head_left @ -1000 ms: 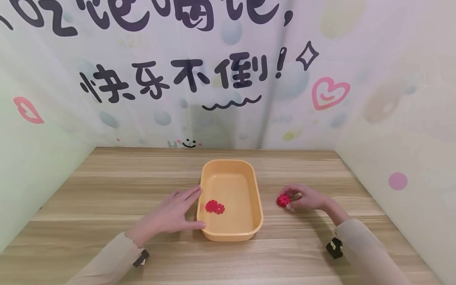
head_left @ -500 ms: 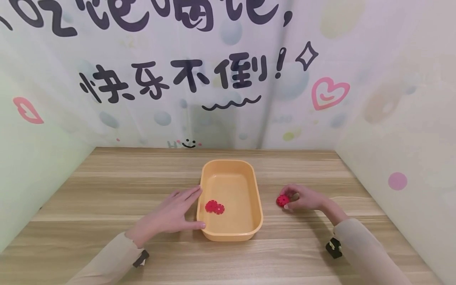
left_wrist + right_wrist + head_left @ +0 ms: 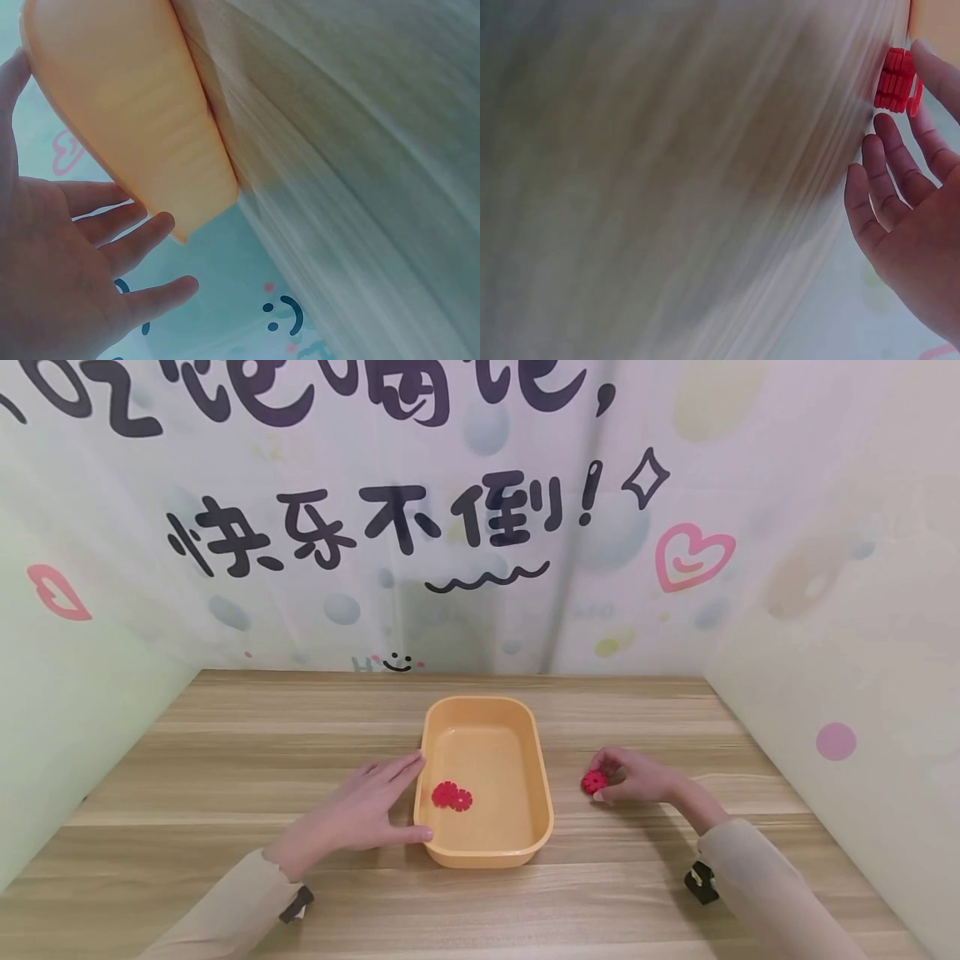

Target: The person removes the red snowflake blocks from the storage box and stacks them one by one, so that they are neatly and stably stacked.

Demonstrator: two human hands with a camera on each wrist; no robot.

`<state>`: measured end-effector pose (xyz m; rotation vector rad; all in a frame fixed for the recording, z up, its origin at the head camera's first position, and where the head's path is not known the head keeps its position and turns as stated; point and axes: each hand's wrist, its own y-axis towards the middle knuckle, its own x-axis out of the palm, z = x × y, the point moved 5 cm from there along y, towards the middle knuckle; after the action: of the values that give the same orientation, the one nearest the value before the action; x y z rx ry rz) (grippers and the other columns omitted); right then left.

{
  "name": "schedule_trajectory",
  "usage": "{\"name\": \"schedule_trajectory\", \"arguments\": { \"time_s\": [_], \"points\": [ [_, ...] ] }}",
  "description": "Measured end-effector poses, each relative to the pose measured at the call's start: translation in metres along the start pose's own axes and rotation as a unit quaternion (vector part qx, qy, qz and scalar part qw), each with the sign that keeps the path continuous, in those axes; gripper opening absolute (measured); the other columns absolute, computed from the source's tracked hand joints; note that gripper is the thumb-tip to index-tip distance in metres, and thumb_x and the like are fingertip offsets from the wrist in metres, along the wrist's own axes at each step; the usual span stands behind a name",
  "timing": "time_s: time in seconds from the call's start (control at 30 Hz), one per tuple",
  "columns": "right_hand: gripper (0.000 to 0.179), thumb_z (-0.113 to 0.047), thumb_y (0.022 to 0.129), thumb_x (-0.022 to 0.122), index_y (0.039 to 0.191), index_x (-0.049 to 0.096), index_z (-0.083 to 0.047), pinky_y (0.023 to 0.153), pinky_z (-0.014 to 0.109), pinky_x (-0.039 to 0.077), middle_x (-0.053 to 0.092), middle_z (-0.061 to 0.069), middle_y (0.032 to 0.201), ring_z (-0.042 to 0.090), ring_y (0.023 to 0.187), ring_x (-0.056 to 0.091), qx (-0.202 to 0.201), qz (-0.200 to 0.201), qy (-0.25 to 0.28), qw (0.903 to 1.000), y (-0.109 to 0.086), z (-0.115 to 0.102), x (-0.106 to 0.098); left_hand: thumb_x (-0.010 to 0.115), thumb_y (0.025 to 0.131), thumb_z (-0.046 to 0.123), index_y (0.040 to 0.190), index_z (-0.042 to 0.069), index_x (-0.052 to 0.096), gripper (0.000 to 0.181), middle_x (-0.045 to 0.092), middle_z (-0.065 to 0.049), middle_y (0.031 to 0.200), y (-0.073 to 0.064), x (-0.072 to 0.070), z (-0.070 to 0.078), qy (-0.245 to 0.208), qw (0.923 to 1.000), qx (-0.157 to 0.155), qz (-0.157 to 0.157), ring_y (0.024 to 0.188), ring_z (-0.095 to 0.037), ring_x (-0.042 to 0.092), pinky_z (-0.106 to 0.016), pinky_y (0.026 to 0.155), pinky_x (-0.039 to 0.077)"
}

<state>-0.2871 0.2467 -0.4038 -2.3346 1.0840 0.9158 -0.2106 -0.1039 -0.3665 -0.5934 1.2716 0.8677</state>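
An orange-yellow plastic basin (image 3: 487,743) stands on the table. My left hand (image 3: 360,810) rests at its left side, thumb and straight fingers touching the rim; the left wrist view shows the fingers (image 3: 112,221) spread along the wall. Inside the basin lie a few overlapping red notched discs (image 3: 450,795). To the right of the basin, my right hand (image 3: 637,777) pinches a red notched disc (image 3: 915,97) between thumb and index finger. It sits tilted against a short stack of similar red discs (image 3: 894,81) on the table. The other right-hand fingers are loosely bent beside the stack.
The wood-grain table (image 3: 247,735) runs back to a white printed curtain (image 3: 300,610). A pale side wall (image 3: 832,652) borders the right of the table, and another stands at the left.
My right hand has shifted slightly left, and the pinched disc has settled closer over the stack. The left hand, the basin and the discs inside it have stayed in place.
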Motion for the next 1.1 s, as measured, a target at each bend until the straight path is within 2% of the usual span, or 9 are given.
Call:
{"name": "schedule_trajectory", "arguments": {
  "time_s": [0.33,0.73,0.93,1.1],
  "points": [
    [0.032,-0.015,0.074,0.071,0.096,0.051,-0.005,0.074,0.033,0.045,0.054,0.003,0.087,0.018,0.084,0.051,-0.004,0.003,-0.030,0.9995,0.001,-0.002,0.000,0.054,0.072,0.064,0.137,0.003,0.030,0.092,0.026,-0.007,0.141,0.000,-0.001,0.001,-0.005,1.0000,-0.003,-0.004,0.124,-0.023,0.029,-0.050,0.096,0.022],
    [0.032,-0.016,0.074,0.071,0.097,0.051,-0.006,0.073,0.033,0.045,0.054,0.002,0.088,0.017,0.082,0.051,-0.020,0.003,-0.037,0.9991,0.002,-0.002,0.001,0.051,0.071,0.068,0.138,0.005,0.029,0.094,0.025,-0.006,0.142,0.000,-0.001,0.001,-0.004,1.0000,-0.003,-0.007,0.124,-0.022,0.028,-0.049,0.097,0.022],
    [0.034,-0.017,0.075,0.070,0.098,0.050,-0.004,0.077,0.038,0.044,0.053,0.005,0.091,0.021,0.087,0.051,-0.017,-0.001,-0.021,0.9996,0.000,-0.005,-0.001,0.050,0.072,0.068,0.137,0.003,0.030,0.094,0.026,-0.008,0.141,0.000,-0.001,0.000,-0.001,1.0000,0.003,-0.004,0.124,-0.024,0.029,-0.050,0.096,0.023],
    [0.036,-0.023,0.078,0.067,0.102,0.051,-0.002,0.077,0.040,0.043,0.053,0.009,0.098,0.027,0.093,0.050,-0.009,0.010,-0.036,0.9992,-0.002,-0.009,-0.011,0.053,0.072,0.065,0.137,0.003,0.030,0.093,0.026,-0.008,0.141,0.000,-0.001,0.000,-0.005,1.0000,0.002,-0.003,0.124,-0.024,0.029,-0.050,0.096,0.023]
  ]
}}
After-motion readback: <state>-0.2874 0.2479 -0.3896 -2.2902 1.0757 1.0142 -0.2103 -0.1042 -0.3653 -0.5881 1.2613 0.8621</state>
